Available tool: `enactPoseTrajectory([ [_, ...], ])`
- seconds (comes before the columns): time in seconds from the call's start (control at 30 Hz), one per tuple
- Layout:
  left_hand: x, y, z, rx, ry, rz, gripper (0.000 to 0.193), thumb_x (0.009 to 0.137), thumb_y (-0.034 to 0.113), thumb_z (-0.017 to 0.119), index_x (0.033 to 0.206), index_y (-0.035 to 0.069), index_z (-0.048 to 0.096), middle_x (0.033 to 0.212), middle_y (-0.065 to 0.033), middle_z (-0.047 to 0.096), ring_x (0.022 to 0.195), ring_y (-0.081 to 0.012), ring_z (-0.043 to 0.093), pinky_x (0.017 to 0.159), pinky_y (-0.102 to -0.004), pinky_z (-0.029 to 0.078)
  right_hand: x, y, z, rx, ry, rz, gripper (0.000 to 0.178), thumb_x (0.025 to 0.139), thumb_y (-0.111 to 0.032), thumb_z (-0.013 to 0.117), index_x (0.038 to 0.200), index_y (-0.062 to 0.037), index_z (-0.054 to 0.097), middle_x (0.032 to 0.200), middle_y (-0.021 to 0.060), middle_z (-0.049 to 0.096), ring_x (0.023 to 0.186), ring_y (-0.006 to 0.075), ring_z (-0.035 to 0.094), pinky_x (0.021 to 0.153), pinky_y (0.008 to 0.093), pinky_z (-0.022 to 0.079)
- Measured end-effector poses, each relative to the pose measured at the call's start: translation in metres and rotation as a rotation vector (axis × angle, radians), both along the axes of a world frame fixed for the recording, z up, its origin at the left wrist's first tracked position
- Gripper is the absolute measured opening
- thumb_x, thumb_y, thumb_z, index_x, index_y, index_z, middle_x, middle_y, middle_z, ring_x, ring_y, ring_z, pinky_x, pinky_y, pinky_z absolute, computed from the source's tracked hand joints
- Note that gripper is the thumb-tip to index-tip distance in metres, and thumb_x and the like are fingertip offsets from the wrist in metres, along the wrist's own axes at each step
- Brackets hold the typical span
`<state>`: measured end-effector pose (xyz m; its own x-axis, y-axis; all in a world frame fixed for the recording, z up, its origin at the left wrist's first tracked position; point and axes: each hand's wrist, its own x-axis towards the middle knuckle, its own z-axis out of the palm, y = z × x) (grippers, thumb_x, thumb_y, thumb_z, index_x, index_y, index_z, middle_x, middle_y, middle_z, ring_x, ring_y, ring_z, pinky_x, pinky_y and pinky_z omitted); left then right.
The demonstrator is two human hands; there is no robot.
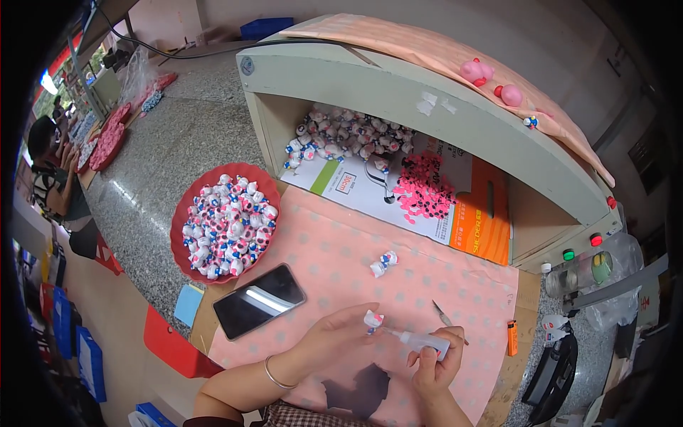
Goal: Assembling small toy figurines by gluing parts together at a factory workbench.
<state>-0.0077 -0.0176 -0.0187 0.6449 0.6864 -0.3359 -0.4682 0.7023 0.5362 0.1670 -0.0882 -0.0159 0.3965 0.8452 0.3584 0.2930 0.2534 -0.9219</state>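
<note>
My left hand (pixel 333 340), a bangle on its wrist, pinches a small white cat figurine (pixel 373 320) with blue and pink parts. In my right hand (pixel 437 366) is a translucent squeeze bottle (pixel 425 343), tilted so that its thin nozzle points at the figurine; whether the tip touches it I cannot tell. A slim pointed metal tool (pixel 442 313) passes behind my right fingers; I cannot tell if it is gripped or lying there. Beyond my hands, a couple of similar white figurines (pixel 385 264) lie on the pink dotted cloth (pixel 334 249).
A red basin (pixel 176 242) full of figurines stands left, near a phone (pixel 260 301) and blue pad (pixel 188 304). A shelf box (pixel 398 85) at the back holds piled figurines and small pink pieces (pixel 425 186). An orange lighter (pixel 512 338) lies right. Another person (pixel 67 171) sits far left.
</note>
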Motion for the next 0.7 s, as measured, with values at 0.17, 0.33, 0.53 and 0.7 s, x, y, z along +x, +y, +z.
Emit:
enactPoseTrajectory([
  [0.17, 0.001, 0.001, -0.003, 0.006, -0.025, 0.002, 0.037, 0.085, 0.002, 0.046, 0.122, 0.004, 0.042, 0.109, -0.0056, 0.053, 0.097, -0.0133, 0.053, 0.082, -0.0256, 0.045, 0.005, 0.004, -0.005, -0.004, -0.049, 0.001, 0.016, 0.07, -0.003, 0.052, 0.084, 0.0006, 0.047, 0.077, 0.0108, 0.041, 0.07, 0.0183, 0.041, 0.06, 0.0266, 0.036],
  [0.33, 0.003, 0.0, -0.002, -0.004, -0.012, -0.002, 0.037, 0.085, 0.002, 0.046, 0.121, 0.005, 0.042, 0.11, -0.0059, 0.052, 0.098, -0.0139, 0.053, 0.082, -0.0259, 0.045, 0.013, 0.004, -0.014, 0.073, -0.238, 0.146, 0.025, 0.084, -0.018, 0.047, 0.093, 0.0028, 0.035, 0.087, 0.01, 0.031, 0.05, 0.01, 0.043, 0.035, 0.02, 0.04],
  [0.53, 0.001, -0.004, 0.0, -0.004, -0.009, 0.001, 0.036, 0.085, 0.002, 0.046, 0.121, 0.004, 0.043, 0.11, -0.0064, 0.052, 0.099, -0.0152, 0.052, 0.083, -0.026, 0.045, 0.011, -0.003, -0.009, 0.093, -0.271, 0.115, 0.025, 0.084, -0.018, 0.046, 0.092, 0.0034, 0.035, 0.086, 0.0109, 0.031, 0.05, 0.0093, 0.042, 0.033, 0.0189, 0.039],
  [0.7, 0.0, -0.006, 0.004, 0.011, -0.038, 0.009, 0.035, 0.084, 0.001, 0.047, 0.119, 0.005, 0.044, 0.11, -0.0068, 0.052, 0.099, -0.0154, 0.052, 0.084, -0.0263, 0.045, 0.009, -0.002, 0.001, 0.127, -0.387, 0.109, 0.024, 0.083, -0.017, 0.045, 0.09, 0.0034, 0.036, 0.085, 0.0107, 0.032, 0.052, 0.0088, 0.041, 0.033, 0.0183, 0.038],
])
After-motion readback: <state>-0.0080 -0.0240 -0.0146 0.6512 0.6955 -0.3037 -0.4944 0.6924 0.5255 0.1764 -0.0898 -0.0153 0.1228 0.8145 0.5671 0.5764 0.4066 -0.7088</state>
